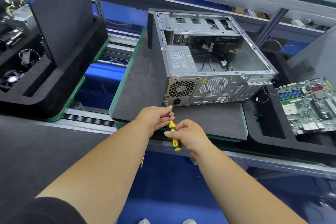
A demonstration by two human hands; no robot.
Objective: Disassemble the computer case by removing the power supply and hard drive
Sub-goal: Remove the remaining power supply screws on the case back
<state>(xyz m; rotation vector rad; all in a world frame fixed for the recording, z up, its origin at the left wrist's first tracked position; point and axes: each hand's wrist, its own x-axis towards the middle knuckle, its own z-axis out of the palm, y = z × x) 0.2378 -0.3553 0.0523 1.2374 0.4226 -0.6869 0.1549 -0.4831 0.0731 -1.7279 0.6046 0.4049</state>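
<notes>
An open grey computer case (254, 60) lies on its side on a dark foam pad, its rear panel facing me. The power supply (180, 60) sits in the case's near-left corner, its fan grille and socket showing at the rear. My right hand (187, 135) grips the yellow-and-black handle of a screwdriver (172, 129). My left hand (156, 117) pinches the metal shaft, and the tip rests at the rear panel's lower-left corner by the power socket. Loose black cables lie inside the case. I cannot make out a hard drive.
A green motherboard (309, 103) lies on a black foam tray at the right. At the left, a black foam tray (60, 85) holds a fan, cables and parts, with a dark side panel (63, 14) standing in it. A roller conveyor (89, 120) runs beneath the pads.
</notes>
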